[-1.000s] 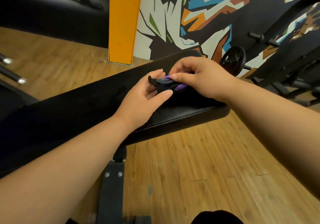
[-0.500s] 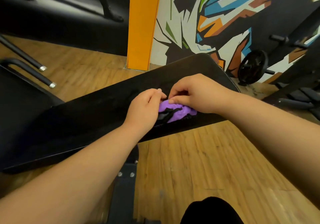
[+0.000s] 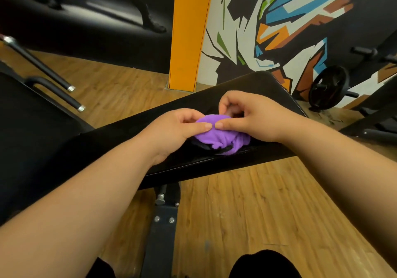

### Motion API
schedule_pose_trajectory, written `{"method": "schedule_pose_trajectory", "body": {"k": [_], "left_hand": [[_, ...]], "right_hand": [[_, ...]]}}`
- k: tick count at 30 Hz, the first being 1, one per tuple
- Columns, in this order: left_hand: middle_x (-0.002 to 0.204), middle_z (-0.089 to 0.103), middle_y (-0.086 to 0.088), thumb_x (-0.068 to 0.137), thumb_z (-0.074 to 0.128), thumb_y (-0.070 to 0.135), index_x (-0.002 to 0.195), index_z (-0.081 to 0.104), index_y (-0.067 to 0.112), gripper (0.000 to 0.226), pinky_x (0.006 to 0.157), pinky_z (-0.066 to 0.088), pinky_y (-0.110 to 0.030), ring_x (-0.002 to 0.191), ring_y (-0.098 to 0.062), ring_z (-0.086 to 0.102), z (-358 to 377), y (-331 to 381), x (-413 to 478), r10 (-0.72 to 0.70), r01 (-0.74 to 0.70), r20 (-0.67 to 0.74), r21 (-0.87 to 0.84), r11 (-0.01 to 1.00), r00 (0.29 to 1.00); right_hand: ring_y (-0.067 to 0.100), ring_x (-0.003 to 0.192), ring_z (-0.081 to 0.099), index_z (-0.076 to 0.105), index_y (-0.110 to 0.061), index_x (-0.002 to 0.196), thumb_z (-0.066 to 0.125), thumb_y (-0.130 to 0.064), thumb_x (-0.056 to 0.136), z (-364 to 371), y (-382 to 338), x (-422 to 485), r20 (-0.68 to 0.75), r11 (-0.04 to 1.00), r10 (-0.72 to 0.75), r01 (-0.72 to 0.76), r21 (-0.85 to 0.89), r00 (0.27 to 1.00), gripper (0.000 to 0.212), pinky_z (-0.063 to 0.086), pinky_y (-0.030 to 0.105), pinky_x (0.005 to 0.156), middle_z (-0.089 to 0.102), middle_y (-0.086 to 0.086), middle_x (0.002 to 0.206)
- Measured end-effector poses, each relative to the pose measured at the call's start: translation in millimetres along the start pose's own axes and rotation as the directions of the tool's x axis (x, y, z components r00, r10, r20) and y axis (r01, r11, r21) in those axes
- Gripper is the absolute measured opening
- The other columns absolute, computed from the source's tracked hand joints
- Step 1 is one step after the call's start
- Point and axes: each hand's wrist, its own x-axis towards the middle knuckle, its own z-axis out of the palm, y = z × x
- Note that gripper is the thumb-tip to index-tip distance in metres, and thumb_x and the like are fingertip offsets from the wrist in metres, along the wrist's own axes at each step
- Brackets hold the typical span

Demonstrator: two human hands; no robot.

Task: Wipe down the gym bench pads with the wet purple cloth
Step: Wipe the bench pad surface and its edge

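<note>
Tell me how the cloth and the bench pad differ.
The cloth is purple, the pad black. The cloth is bunched into a lump; the pad is flat and smooth. The cloth is small, pinched by the left hand and right hand; the pad stretches past them. The cloth lies on the pad.

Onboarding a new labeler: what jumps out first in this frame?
The bunched purple cloth sits mid-frame on the black bench pad, pinched between the left hand and the right hand. Behind stand an orange pillar and a bright angular mural, with a black weight plate at far right.
</note>
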Motion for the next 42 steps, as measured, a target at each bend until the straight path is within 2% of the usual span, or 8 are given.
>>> {"method": "schedule_pose_trajectory", "body": {"k": [4,9,13,17,21,31,36,42], "left_hand": [[0.087,0.072,-0.001,0.091,0.062,0.018,0.098,0.065,0.018,0.007,0.065,0.05,-0.022,0.082,-0.013,0.067,2.1,-1.4,-0.7,0.03,-0.051,-0.093,-0.222,0.974,0.995],[0.105,0.071,-0.008,0.076,0.071,0.027,0.104,0.065,0.014,0.031,0.1,0.048,-0.04,0.103,-0.022,0.065,-4.2,-4.1,-3.9,-0.011,-0.031,-0.111,-0.37,0.929,0.994],[0.104,0.073,-0.007,0.088,0.065,0.029,0.108,0.069,0.013,0.026,0.094,0.051,-0.037,0.103,-0.023,0.067,-9.5,-4.8,-5.0,-0.031,-0.01,-0.107,-0.365,0.931,0.994],[0.108,0.072,-0.007,0.09,0.064,0.021,0.104,0.069,0.018,0.015,0.099,0.05,-0.046,0.103,-0.024,0.068,-15.0,-8.2,-6.5,-0.032,-0.048,-0.178,-0.429,0.902,0.983],[0.111,0.071,-0.005,0.096,0.057,0.023,0.104,0.068,0.019,0.014,0.101,0.049,-0.044,0.107,-0.02,0.066,-15.6,-12.6,-9.2,-0.024,-0.075,-0.225,-0.419,0.905,0.974],[0.106,0.072,-0.002,0.089,0.067,0.032,0.107,0.068,0.022,0.021,0.091,0.056,-0.041,0.1,-0.017,0.069,-21.8,-11.1,-18.1,-0.072,-0.071,-0.353,-0.378,0.923,0.933],[0.099,0.066,-0.003,0.088,0.068,0.033,0.092,0.064,0.03,0.006,0.074,0.058,-0.038,0.09,-0.02,0.067,-28.2,-11.1,-25.5,-0.029,-0.121,-0.498,-0.267,0.956,0.867],[0.105,0.074,0.0,0.084,0.07,0.013,0.118,0.059,0.031,0.04,0.094,0.05,-0.035,0.101,-0.017,0.069,-43.1,-17.9,-36.4,0.05,-0.081,-0.114,-0.29,0.954,0.992]], "right_hand": [[-0.002,0.089,0.065,0.055,-0.037,0.123,0.072,-0.033,0.083,-4.5,-3.1,1.8,-0.005,0.974,0.031,-0.029,0.225,0.999,0.044,0.051,0.009,0.074,0.069,-0.012,0.1],[-0.009,0.09,0.059,0.056,-0.038,0.119,0.071,-0.009,0.082,12.6,-9.8,8.4,-0.154,0.976,0.0,0.033,0.215,0.988,0.049,0.045,0.003,0.069,0.063,-0.017,0.102],[-0.01,0.1,0.056,0.053,-0.037,0.123,0.073,-0.015,0.082,22.5,-13.9,11.0,-0.199,0.962,-0.007,0.062,0.266,0.98,0.05,0.045,0.003,0.074,0.06,-0.019,0.114],[0.005,0.11,0.058,0.047,-0.037,0.136,0.069,-0.044,0.077,29.3,-16.0,14.4,-0.057,0.767,0.146,-0.077,0.637,0.988,0.063,0.053,0.025,0.088,0.059,-0.014,0.122],[0.009,0.103,0.066,0.051,-0.035,0.132,0.069,-0.014,0.087,39.6,-18.8,21.6,-0.15,0.709,0.167,-0.013,0.705,0.974,0.053,0.056,0.031,0.086,0.069,-0.005,0.11],[0.002,0.086,0.064,0.048,-0.039,0.121,0.055,-0.03,0.096,56.2,-38.8,24.0,-0.42,0.91,0.114,0.075,0.408,0.9,0.027,0.054,0.015,0.068,0.066,-0.007,0.104],[-0.004,0.123,0.04,0.059,-0.042,0.111,0.059,-0.035,0.092,57.9,-43.2,21.3,-0.324,0.959,-0.046,0.133,0.252,0.945,0.02,0.037,0.001,0.084,0.039,-0.02,0.139],[-0.003,0.096,0.057,0.065,-0.031,0.117,0.074,-0.031,0.081,51.1,-37.0,24.1,-0.218,0.996,-0.009,0.029,0.087,0.976,0.036,0.048,0.009,0.077,0.062,-0.02,0.111]]}}
